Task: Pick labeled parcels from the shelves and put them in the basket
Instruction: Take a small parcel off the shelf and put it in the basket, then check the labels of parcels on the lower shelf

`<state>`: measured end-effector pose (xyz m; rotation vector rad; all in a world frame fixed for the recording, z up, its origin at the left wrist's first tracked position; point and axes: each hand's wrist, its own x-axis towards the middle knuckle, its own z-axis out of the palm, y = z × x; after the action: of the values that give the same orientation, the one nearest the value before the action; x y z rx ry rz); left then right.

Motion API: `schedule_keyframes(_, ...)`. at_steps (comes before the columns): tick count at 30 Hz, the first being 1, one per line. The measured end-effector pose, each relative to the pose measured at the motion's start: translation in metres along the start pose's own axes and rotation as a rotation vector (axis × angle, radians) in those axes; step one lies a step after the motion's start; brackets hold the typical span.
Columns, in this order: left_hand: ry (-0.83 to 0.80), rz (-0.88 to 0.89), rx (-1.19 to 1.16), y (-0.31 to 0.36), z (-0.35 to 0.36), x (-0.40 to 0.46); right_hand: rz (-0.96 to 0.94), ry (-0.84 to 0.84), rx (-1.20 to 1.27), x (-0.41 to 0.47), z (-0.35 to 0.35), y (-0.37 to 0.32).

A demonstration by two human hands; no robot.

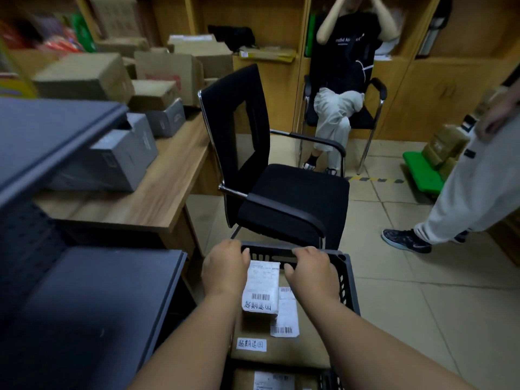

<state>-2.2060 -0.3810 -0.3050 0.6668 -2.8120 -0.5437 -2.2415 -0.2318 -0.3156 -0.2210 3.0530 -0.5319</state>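
1. We see left hand [225,267] and right hand [311,270], fingers curled over the basket [346,280] far rim.
2. Labeled parcels [260,288] lie inside the basket, beside gray shelves [92,299].

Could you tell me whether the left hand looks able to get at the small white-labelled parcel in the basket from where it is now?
Probably yes. The left hand grips the basket rim right beside the small white-labelled parcel, which lies on top of the load with nothing over it.

A parcel storeroom or office back room: cardboard boxes [84,76] crowd a wooden counter [157,198], beside grey shelves [92,291], wooden cabinets [439,77] and office chairs [281,190].
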Motion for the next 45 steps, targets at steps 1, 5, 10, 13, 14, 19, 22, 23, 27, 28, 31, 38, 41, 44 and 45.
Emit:
schedule_keyframes(1, 0.024, 0.031, 0.049, 0.005, -0.013, -0.001, -0.023, 0.016, -0.002, -0.001, -0.012, -0.003)
schedule_keyframes(5, 0.081, 0.090, 0.172, 0.020, -0.055, -0.012, -0.113, 0.062, -0.002, -0.006, -0.053, -0.009)
schedule_keyframes(10, 0.141, 0.043, 0.258, 0.036, -0.094, -0.040, -0.227, 0.061, 0.022, -0.021, -0.091, -0.014)
schedule_keyframes(13, 0.191, -0.044, 0.300, 0.041, -0.111, -0.070, -0.320, 0.038, 0.018, -0.036, -0.108, -0.011)
schedule_keyframes(14, 0.208, -0.081, 0.308, 0.042, -0.115, -0.082, -0.352, 0.033, 0.018, -0.042, -0.114, -0.010)
schedule_keyframes(19, 0.276, -0.281, 0.332, 0.051, -0.138, -0.154, -0.523, 0.004, 0.029, -0.085, -0.134, -0.006)
schedule_keyframes(22, 0.303, -0.377, 0.378, 0.048, -0.153, -0.202, -0.644, -0.023, 0.028, -0.117, -0.140, -0.011)
schedule_keyframes(23, 0.315, -0.404, 0.389, 0.045, -0.158, -0.219, -0.684, -0.036, 0.035, -0.128, -0.141, -0.014)
schedule_keyframes(27, 0.364, -0.534, 0.444, 0.027, -0.178, -0.290, -0.836, -0.086, 0.069, -0.179, -0.140, -0.035)
schedule_keyframes(28, 0.367, -0.573, 0.460, 0.021, -0.182, -0.308, -0.877, -0.100, 0.078, -0.193, -0.138, -0.041)
schedule_keyframes(31, 0.383, -0.698, 0.499, 0.004, -0.199, -0.360, -0.989, -0.146, 0.109, -0.236, -0.134, -0.059)
schedule_keyframes(38, 0.454, -0.952, 0.548, -0.019, -0.236, -0.492, -1.246, -0.212, 0.169, -0.350, -0.122, -0.088)
schedule_keyframes(41, 0.481, -1.059, 0.573, -0.022, -0.250, -0.554, -1.333, -0.249, 0.205, -0.406, -0.121, -0.095)
schedule_keyframes(44, 0.500, -1.158, 0.599, -0.021, -0.262, -0.617, -1.415, -0.297, 0.231, -0.465, -0.122, -0.098)
schedule_keyframes(45, 0.504, -1.190, 0.608, -0.020, -0.266, -0.637, -1.439, -0.310, 0.238, -0.485, -0.123, -0.097)
